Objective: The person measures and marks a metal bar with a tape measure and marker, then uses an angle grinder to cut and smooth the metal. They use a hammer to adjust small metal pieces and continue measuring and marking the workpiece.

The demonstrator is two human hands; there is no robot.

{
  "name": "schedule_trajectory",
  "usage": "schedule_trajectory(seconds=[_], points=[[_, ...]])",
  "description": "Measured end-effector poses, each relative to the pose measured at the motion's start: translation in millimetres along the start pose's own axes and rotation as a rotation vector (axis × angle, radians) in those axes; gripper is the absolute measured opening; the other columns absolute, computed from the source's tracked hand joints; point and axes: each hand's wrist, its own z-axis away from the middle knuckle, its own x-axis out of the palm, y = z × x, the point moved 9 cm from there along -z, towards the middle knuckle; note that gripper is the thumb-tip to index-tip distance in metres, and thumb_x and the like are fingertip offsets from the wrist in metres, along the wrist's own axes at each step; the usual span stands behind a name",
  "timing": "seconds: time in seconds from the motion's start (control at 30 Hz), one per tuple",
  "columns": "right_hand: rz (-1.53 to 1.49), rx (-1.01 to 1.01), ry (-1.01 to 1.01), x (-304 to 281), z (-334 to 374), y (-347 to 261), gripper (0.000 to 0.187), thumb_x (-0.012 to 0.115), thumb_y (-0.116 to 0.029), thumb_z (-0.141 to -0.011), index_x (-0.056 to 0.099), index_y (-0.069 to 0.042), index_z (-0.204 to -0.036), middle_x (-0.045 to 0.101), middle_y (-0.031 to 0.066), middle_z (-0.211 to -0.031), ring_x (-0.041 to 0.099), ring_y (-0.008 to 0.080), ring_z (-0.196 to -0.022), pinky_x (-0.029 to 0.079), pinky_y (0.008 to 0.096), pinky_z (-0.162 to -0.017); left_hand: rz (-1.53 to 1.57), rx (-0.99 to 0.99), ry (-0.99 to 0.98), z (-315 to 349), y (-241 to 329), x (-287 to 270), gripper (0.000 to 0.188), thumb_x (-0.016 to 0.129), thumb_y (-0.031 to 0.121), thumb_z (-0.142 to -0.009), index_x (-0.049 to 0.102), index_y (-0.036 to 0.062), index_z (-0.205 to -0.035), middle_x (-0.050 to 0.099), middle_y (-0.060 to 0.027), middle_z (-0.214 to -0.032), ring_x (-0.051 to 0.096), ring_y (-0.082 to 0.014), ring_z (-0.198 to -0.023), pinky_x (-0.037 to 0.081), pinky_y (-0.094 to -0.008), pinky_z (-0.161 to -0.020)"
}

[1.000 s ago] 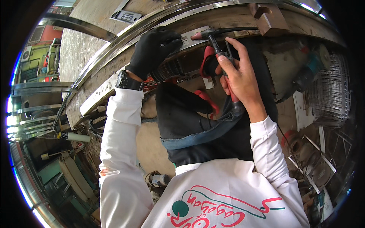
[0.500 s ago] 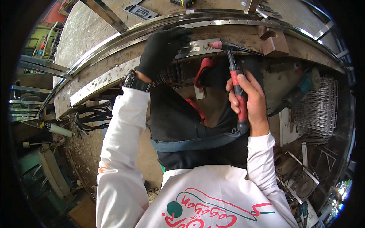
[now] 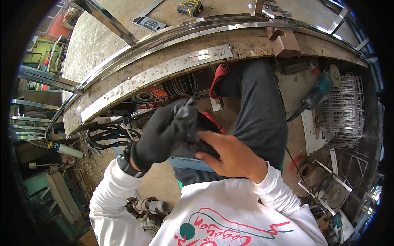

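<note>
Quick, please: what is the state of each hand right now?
Left hand: in a black glove, fingers curled, meeting the right hand; what it holds cannot be told.
Right hand: bare, closed on something dark at the glove's fingertips.

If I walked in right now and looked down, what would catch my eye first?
Probably the two hands meeting at the centre: the left hand in a black glove, with the bare right hand gripping its fingers. Above them curves a long shiny metal strip on a worn wooden workbench, with a yellow tape measure at the top.

A tape measure on the workbench — angle grinder below.
</note>
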Motion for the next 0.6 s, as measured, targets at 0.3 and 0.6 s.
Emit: schedule_trajectory(seconds=[0.3,0.6], points=[[-0.665,0.286,-0.09,-7.2,0.7,20.9,0.042,0.067,-0.03,-0.105,0.06,0.001,-0.132,0.072,0.0132,-0.092,0.061,0.0146,-0.058,0.047,0.0276,-0.05,-0.136,0.295,0.084,-10.2,28.5,-44.6,0.056,0.041,0.042,-0.116,0.053,-0.0025,-0.147,0.069,-0.0159,-0.12,0.067,-0.0234,-0.108,0.05,-0.0384,-0.103],[-0.635,0.12,0.697,-77.3,14.4,2.1,0.051,0.057,-0.034,-0.111,0.039,-0.007,-0.151,0.067,0.0139,-0.091,0.056,0.0119,-0.056,0.044,0.0252,-0.045,0.984,0.094,0.693,-7.0,-57.8,2.4,0.066,0.034,0.045,-0.117,0.039,-0.0065,-0.158,0.056,-0.0226,-0.15,0.058,-0.0338,-0.135,0.045,-0.0436,-0.116]])
